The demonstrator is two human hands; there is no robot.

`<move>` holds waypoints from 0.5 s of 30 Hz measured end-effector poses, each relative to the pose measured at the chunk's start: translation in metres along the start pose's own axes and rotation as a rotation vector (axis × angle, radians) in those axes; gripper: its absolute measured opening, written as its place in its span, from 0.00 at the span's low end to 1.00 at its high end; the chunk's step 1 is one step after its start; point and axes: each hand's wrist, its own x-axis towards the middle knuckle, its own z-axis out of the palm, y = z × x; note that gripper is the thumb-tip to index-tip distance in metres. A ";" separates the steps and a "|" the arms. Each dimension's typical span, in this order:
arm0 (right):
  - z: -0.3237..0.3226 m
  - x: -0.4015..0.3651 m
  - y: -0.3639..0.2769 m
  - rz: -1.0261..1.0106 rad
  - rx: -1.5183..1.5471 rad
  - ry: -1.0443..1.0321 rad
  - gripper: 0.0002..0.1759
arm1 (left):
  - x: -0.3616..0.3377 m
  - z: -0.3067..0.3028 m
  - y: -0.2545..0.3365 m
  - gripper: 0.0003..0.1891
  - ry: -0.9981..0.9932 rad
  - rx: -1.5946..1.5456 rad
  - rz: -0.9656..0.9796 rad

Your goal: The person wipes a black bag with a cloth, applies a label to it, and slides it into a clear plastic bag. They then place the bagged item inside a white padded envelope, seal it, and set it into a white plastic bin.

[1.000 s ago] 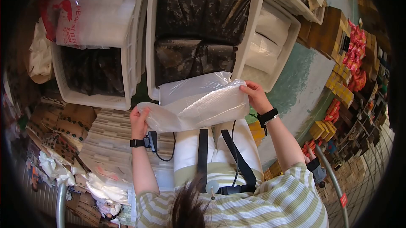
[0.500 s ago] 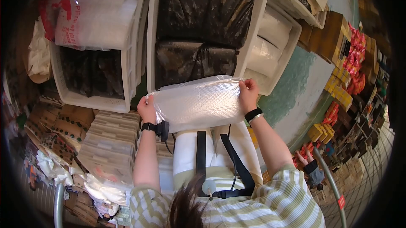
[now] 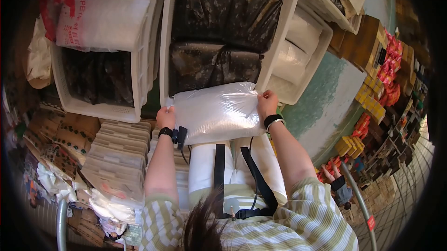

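Note:
A white, shiny plastic bag [image 3: 214, 117] is stretched between my hands and looks plump; its contents cannot be made out. My left hand [image 3: 165, 117] pinches its left upper corner, and my right hand [image 3: 267, 104] grips the right one. The bag lies over the near end of a white plastic crate [image 3: 281, 32], hiding that rim. Inside the crate are dark packs in black plastic film [image 3: 216, 64], just beyond the bag.
Left stands another white crate [image 3: 59, 85] with dark contents, partly under a printed clear bag [image 3: 100, 13]. White packs fill a crate [image 3: 293, 60] at right. Stacked crates [image 3: 116, 153] and cardboard boxes [image 3: 60, 134] are at lower left. A person [image 3: 342, 193] is at lower right.
The white bag has gone from flatter and wider to plumper and narrower. My right hand has moved slightly left and down, my left hand slightly right. Both keep hold of its corners.

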 end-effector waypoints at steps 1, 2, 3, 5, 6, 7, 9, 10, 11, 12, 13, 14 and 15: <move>0.000 0.002 0.006 0.016 -0.051 -0.030 0.08 | 0.001 -0.001 0.001 0.17 -0.045 0.032 -0.017; 0.003 0.004 0.014 0.031 -0.099 -0.060 0.07 | 0.003 -0.001 0.003 0.18 -0.077 0.069 -0.042; 0.003 0.005 0.012 0.047 -0.145 -0.090 0.07 | 0.004 -0.003 0.008 0.19 -0.107 0.107 -0.066; -0.001 0.003 0.009 0.058 -0.245 -0.097 0.07 | 0.000 -0.009 0.015 0.21 -0.137 0.178 -0.131; -0.005 0.006 0.005 0.064 -0.289 -0.084 0.08 | -0.002 -0.012 0.023 0.22 -0.133 0.205 -0.168; -0.008 0.009 0.001 0.071 -0.331 -0.067 0.09 | -0.003 -0.015 0.032 0.23 -0.130 0.232 -0.202; -0.020 0.002 -0.016 -0.203 -0.272 0.074 0.11 | -0.012 -0.031 0.046 0.24 -0.147 0.265 -0.209; -0.029 -0.005 -0.030 -0.339 -0.243 0.143 0.12 | -0.016 -0.041 0.055 0.24 -0.174 0.297 -0.210; -0.033 -0.018 -0.052 -0.438 -0.236 0.065 0.12 | -0.017 -0.046 0.059 0.24 -0.200 0.328 -0.210; -0.027 -0.032 -0.072 -0.538 -0.226 -0.011 0.13 | -0.014 -0.038 0.055 0.24 -0.140 0.356 -0.121; -0.011 -0.042 -0.082 -0.822 -0.334 -0.082 0.13 | -0.006 -0.025 0.046 0.24 -0.078 0.385 -0.027; 0.008 -0.057 -0.092 -0.891 -0.259 -0.226 0.15 | -0.002 -0.018 0.042 0.24 -0.016 0.416 0.066; 0.035 -0.068 -0.082 -1.000 -0.363 -0.253 0.21 | -0.014 -0.021 0.066 0.24 -0.073 0.263 0.335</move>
